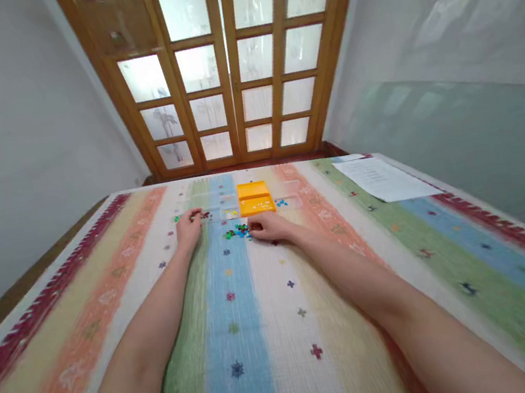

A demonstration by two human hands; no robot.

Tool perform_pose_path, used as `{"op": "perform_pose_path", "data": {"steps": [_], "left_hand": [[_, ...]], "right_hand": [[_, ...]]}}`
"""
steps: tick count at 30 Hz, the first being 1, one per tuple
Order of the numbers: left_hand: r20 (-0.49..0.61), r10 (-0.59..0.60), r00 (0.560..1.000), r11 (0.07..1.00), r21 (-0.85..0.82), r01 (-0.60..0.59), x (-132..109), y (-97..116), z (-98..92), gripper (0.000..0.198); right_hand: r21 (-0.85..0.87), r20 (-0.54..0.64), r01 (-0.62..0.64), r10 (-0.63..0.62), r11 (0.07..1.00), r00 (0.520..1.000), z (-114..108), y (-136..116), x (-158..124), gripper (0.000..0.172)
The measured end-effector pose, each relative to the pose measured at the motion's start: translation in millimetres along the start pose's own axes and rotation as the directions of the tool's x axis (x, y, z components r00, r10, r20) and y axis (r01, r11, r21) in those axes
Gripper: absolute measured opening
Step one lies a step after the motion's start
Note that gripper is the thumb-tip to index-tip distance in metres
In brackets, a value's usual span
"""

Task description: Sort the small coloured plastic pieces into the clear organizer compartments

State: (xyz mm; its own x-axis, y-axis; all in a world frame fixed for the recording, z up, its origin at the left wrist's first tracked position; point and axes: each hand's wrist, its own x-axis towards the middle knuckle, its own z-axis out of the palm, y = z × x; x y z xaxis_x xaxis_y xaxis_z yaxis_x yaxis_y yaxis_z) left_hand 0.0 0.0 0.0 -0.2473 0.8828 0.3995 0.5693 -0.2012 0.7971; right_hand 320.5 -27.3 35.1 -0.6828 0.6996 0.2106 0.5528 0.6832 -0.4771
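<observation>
Both my arms stretch forward over a striped cloth point(266, 331). My left hand point(189, 227) rests knuckles up, fingers curled down at a few small coloured pieces point(205, 215) by its fingertips. My right hand point(268, 226) lies just right of a small pile of green, blue and red beads point(238, 231), its fingers pinched together at the pile's edge. What the fingers hold is too small to see. An orange tray point(255, 198) with pale bits in it stands just beyond both hands.
Clear plastic compartments point(230, 214) and a few blue pieces point(282, 203) lie beside the tray. A white printed sheet point(384, 178) lies at the far right of the cloth. A wooden door with frosted panes point(228, 60) stands behind.
</observation>
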Motion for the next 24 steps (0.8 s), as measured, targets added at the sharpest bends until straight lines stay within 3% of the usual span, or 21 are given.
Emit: {"op": "perform_pose_path", "data": {"steps": [7,16,24], "left_hand": [[0.078,0.021,0.997,0.999,0.041,-0.024,-6,10,1.7,0.031],[0.16,0.119,0.98,0.973,0.18,-0.148,-13,18,2.5,0.031],[0.212,0.163,0.963,0.957,0.202,-0.207,-16,21,2.6,0.032]], "right_hand": [[-0.007,0.059,0.087,-0.086,0.996,0.994,0,-6,2,0.023],[-0.111,0.019,0.112,-0.111,0.987,0.994,5,-6,4,0.014],[-0.095,0.025,0.207,-0.206,0.974,0.978,5,-7,2,0.021]]}}
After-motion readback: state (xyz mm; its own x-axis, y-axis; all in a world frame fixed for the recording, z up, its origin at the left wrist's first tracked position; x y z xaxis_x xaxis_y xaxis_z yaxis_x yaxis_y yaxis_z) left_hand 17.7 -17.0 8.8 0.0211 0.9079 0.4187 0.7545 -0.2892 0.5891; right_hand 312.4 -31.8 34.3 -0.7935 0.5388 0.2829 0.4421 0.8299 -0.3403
